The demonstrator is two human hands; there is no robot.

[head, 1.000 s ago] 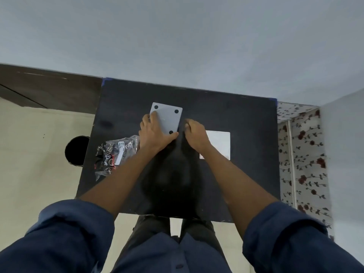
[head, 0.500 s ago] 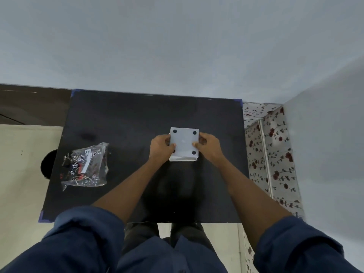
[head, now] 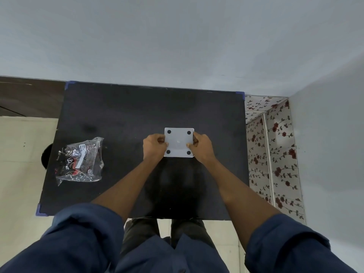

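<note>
White, smooth, flat square plastic plate (head: 178, 141), rounded corners, one round black dot near each of its four corners, a faint small mark at centre. It sits right of the middle of a black, matte, finely grained rectangular tabletop (head: 137, 111). Broad dotted face turned up toward the camera. Outline near enough square that no long axis can be told; its edges run parallel to the table edges. Whether it lies flat on the surface or is raised just off it cannot be told. Left hand (head: 154, 147) grips the plate's left edge, fingers curled, thumb tip on the top face by the near left dot. Right hand (head: 201, 147) grips the right edge the same way, thumb tip on the face by the near right dot. Both forearms bare, dark blue cloth sleeves (head: 82, 233) rolled up near the elbows. Well apart, near the table's left edge, lies a crumpled clear plastic bag (head: 79, 161), glossy and creased, with dark and red contents and a white label; contents too small to identify. Blue corner guards (head: 240, 94) on the table corners. Right of the table, a pale wall covering (head: 275, 154) printed with red roses and vines.
</note>
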